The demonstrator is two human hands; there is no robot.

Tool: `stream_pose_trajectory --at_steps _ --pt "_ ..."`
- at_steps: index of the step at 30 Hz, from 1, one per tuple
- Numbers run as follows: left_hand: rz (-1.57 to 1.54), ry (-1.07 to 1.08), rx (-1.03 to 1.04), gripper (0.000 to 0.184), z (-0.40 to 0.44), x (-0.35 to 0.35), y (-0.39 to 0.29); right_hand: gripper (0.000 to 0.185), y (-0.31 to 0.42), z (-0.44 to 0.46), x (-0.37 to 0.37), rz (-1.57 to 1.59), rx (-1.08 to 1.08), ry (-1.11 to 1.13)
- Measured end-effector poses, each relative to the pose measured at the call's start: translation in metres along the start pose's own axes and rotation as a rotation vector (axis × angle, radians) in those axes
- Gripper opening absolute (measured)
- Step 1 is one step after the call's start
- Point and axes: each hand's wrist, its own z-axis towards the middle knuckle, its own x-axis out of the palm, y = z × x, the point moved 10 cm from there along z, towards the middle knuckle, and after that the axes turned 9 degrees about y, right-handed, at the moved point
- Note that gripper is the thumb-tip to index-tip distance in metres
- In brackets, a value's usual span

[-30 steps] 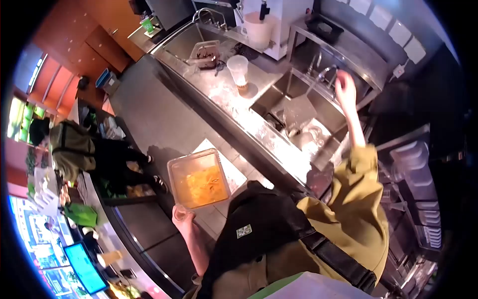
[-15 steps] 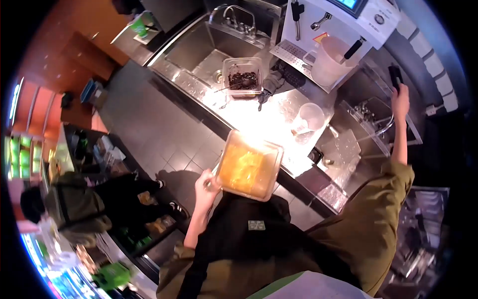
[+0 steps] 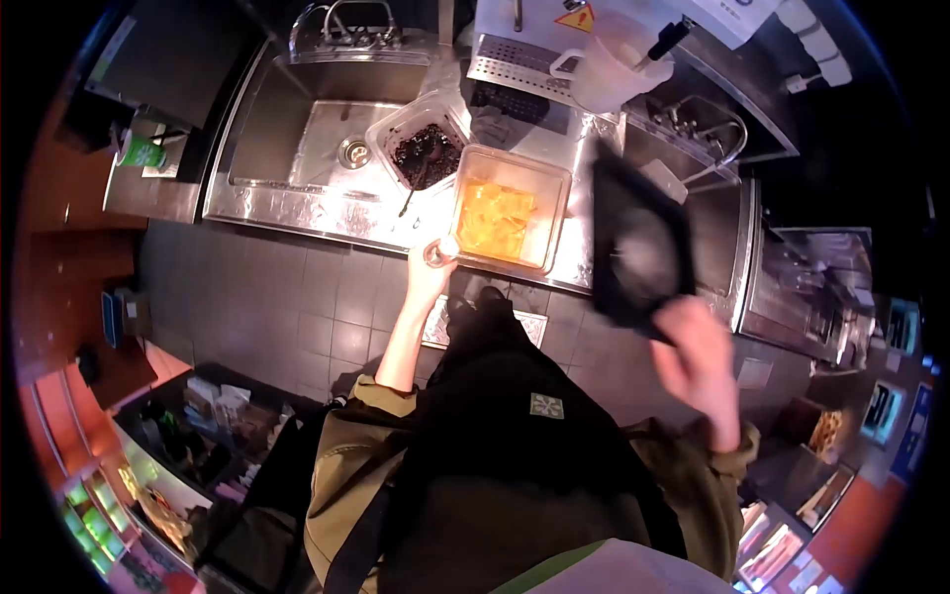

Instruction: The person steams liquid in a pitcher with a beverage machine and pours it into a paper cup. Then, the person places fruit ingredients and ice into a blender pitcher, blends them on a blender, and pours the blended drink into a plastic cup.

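A clear square container (image 3: 547,213) with yellow-orange pieces inside stands at the front edge of the steel counter. My left hand (image 3: 432,265) is closed at its near left corner, fingers curled against the rim. My right hand (image 3: 696,346) grips a black-framed tool (image 3: 643,238), held up over the counter to the right of the container. Motion smears the tool, so its exact kind does not show. Just left of the yellow container, a second clear container (image 3: 384,129) holds dark, crumbly bits, and a thin dark handle sticks out over its near side.
A steel sink (image 3: 257,139) lies to the left, and another sink (image 3: 708,213) to the right. Behind the containers stand a translucent pitcher (image 3: 604,79) and a machine with a perforated drip tray (image 3: 520,64). A green cup (image 3: 141,151) sits on the far-left ledge.
My left hand has brought the yellow container from in front of my body onto the counter. My right hand has swung from the far right sink inward, carrying the black tool.
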Motion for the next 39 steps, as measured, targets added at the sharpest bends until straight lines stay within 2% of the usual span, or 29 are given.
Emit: stream_pose_trajectory --at_steps 2,3,5,6,7,8,10,11,13,14,15,17,18,20,21,22,23,26,29,31,33,35,37,39 --pt "0.135 0.051 0.02 0.034 0.007 -0.002 0.017 0.025 0.016 0.036 0.042 0.02 -0.062 0.05" --pt "0.112 0.135 -0.038 0.039 0.007 0.003 0.015 0.025 0.023 0.05 0.058 0.028 -0.11 0.059" --pt "0.24 0.113 0.088 0.04 -0.006 0.004 -0.022 0.021 0.026 0.069 0.094 -0.034 -0.171 0.1" --pt "0.471 0.123 0.104 0.051 -0.014 0.002 -0.04 0.02 0.022 0.074 0.106 -0.043 -0.164 0.088" --pt "0.383 0.201 0.04 0.052 -0.021 0.004 -0.056 0.017 0.018 0.078 0.11 -0.028 -0.183 0.013" --pt "0.333 0.192 0.074 0.053 -0.026 -0.001 -0.08 0.016 0.012 0.082 0.118 -0.049 -0.175 -0.005" --pt "0.285 0.07 0.216 0.051 -0.031 -0.017 -0.105 0.015 0.004 0.087 0.131 -0.102 -0.19 0.007" --pt "0.329 0.017 0.234 0.044 -0.031 -0.017 -0.148 0.015 0.0 0.088 0.14 -0.12 -0.187 0.031" --pt "0.56 0.023 0.458 0.035 -0.021 -0.005 -0.2 0.015 -0.008 0.088 0.155 -0.157 -0.185 0.075" --pt "0.556 0.071 0.497 0.032 -0.008 0.007 -0.212 0.023 -0.015 0.088 0.168 -0.205 -0.161 0.177" --pt "0.554 0.121 0.535 0.029 0.008 0.024 -0.219 0.026 -0.011 0.089 0.158 -0.144 -0.166 0.128" --pt "0.838 0.046 0.785 0.027 0.032 0.056 -0.222 0.032 -0.002 0.091 0.135 -0.025 -0.175 0.03" --pt "0.94 0.081 0.748 0.027 0.05 0.069 -0.207 0.039 -0.003 0.091 0.124 -0.038 -0.186 -0.07" --pt "1.138 0.131 0.597 0.022 0.075 0.085 -0.186 0.049 -0.034 0.1 0.106 -0.061 0.029 -0.247" --pt "1.121 0.145 0.581 0.02 0.079 0.084 -0.178 0.054 -0.047 0.104 0.098 -0.093 0.135 -0.322" --pt "1.104 0.162 0.562 0.018 0.082 0.084 -0.176 0.067 -0.062 0.112 0.11 -0.119 0.224 -0.261" --pt "1.086 0.182 0.54 0.016 0.084 0.084 -0.172 0.07 -0.067 0.113 0.117 -0.143 0.245 -0.234" --pt "1.186 0.054 0.625 0.015 0.081 0.083 -0.171 0.081 -0.073 0.116 0.136 -0.193 0.277 -0.168" --pt "1.221 0.018 0.681 0.015 0.076 0.085 -0.173 0.077 -0.067 0.115 0.134 -0.216 0.215 -0.192" --pt "1.106 0.089 0.698 0.017 0.074 0.082 -0.173 0.071 -0.061 0.114 0.131 -0.276 0.214 -0.179" --pt "1.078 0.036 0.705 0.028 0.066 0.076 -0.175 0.068 -0.067 0.119 0.132 -0.28 0.189 -0.157" --pt "1.169 -0.08 0.603 0.048 0.053 0.072 -0.172 0.065 -0.076 0.125 0.122 -0.193 0.213 -0.21" --pt "1.202 -0.098 0.648 0.052 0.035 0.073 -0.172 0.068 -0.072 0.13 0.14 -0.358 0.163 -0.195" --pt "1.095 -0.146 0.636 0.054 0.039 0.067 -0.168 0.071 -0.069 0.134 0.14 -0.373 0.189 -0.173"
